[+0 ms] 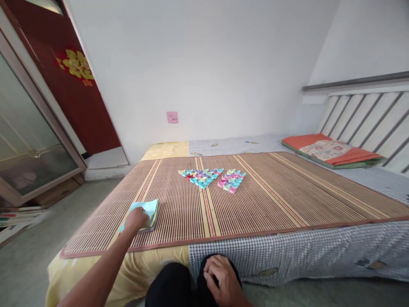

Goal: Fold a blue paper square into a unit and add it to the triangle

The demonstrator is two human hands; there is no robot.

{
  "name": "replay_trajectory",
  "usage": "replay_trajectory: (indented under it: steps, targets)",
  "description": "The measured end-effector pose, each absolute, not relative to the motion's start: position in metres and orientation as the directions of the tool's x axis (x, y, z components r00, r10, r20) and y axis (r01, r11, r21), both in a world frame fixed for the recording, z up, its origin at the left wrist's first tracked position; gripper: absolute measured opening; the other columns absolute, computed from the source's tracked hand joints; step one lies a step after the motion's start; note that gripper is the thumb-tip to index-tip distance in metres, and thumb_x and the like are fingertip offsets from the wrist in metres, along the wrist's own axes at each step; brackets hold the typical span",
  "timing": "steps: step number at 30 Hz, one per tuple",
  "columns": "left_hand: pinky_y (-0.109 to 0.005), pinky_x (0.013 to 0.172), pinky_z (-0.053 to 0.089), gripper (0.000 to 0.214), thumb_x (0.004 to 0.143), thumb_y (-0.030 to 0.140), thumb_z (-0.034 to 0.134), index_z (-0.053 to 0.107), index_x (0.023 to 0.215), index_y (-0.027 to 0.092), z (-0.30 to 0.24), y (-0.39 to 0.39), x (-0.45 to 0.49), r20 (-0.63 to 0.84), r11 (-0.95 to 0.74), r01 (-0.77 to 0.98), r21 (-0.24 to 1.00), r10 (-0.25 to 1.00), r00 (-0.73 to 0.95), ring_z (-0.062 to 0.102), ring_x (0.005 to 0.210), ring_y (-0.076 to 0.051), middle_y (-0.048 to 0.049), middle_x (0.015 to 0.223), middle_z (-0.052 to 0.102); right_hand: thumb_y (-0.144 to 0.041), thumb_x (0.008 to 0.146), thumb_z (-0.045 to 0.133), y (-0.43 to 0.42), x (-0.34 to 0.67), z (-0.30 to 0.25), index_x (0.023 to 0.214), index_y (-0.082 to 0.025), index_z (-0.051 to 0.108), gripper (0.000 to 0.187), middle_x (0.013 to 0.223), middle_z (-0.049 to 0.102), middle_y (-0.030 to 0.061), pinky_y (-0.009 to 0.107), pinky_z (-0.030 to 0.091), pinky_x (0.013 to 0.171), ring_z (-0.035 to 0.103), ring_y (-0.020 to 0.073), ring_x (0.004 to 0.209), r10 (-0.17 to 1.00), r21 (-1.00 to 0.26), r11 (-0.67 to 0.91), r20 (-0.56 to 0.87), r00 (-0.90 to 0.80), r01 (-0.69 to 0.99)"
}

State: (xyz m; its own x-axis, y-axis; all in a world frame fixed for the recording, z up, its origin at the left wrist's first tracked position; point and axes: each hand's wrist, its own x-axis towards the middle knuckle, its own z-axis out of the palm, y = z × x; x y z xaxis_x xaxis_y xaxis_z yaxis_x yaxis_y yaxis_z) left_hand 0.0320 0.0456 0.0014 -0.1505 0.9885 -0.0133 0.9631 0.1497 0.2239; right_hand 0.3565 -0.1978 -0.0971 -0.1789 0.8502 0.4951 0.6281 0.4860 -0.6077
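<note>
My left hand [136, 219] reaches out over the striped bamboo mat [271, 200] and rests on a stack of coloured paper sheets [147, 211] with a light blue sheet on top; its fingers curl over the stack's near edge. My right hand [220, 279] lies low against my dark-trousered knee [174, 283], fingers bent and holding nothing. Farther out on the mat sit two triangular groups of small folded paper pieces, a mostly blue one [201, 177] and a mostly pink one [231, 181].
The mat covers a low bed with a yellow sheet [137, 273] and a checked sheet [303, 256]. A folded orange-and-floral cushion [332, 153] lies at the far right by a slatted headboard. A dark red door [76, 85] and a glass door [28, 140] stand at the left.
</note>
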Motion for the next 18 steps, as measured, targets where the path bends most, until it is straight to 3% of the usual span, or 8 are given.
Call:
replay_trajectory:
  steps: [9, 14, 18]
  targets:
    - [-0.046, 0.090, 0.059, 0.027, 0.099, 0.036, 0.068, 0.069, 0.116, 0.015, -0.001, 0.018, 0.031, 0.074, 0.118, 0.946, 0.302, 0.986, -0.147, 0.070, 0.103, -0.025, -0.0093, 0.118, 0.071, -0.005, 0.089, 0.052, -0.198, 0.355, -0.096, 0.080, -0.022, 0.046, 0.021, 0.086, 0.064, 0.0014, 0.035, 0.043, 0.082, 0.060, 0.0202, 0.086, 0.863, -0.616, 0.462, 0.479, -0.163, 0.638]
    - [-0.040, 0.087, 0.055, 0.010, 0.097, 0.025, 0.065, 0.068, 0.095, 0.016, -0.002, 0.008, 0.034, 0.193, 0.095, 0.882, 0.461, 0.960, -0.204, 0.069, 0.094, -0.023, -0.0058, 0.099, 0.072, -0.002, 0.087, 0.053, -0.197, 0.354, -0.101, 0.079, -0.023, 0.043, 0.024, 0.085, 0.063, 0.0007, 0.034, 0.042, 0.081, 0.059, 0.0201, 0.084, 0.847, -0.596, 0.472, 0.510, -0.149, 0.649]
    - [-0.038, 0.083, 0.050, 0.010, 0.093, 0.025, 0.053, 0.060, 0.088, 0.020, 0.011, 0.003, 0.037, 0.338, 0.095, 0.785, 0.612, 0.866, -0.369, 0.064, 0.087, -0.026, -0.0070, 0.087, 0.067, -0.002, 0.086, 0.052, -0.198, 0.354, -0.102, 0.079, -0.023, 0.041, 0.025, 0.085, 0.064, 0.0009, 0.034, 0.042, 0.080, 0.059, 0.0199, 0.084, 0.835, -0.582, 0.486, 0.530, -0.149, 0.652]
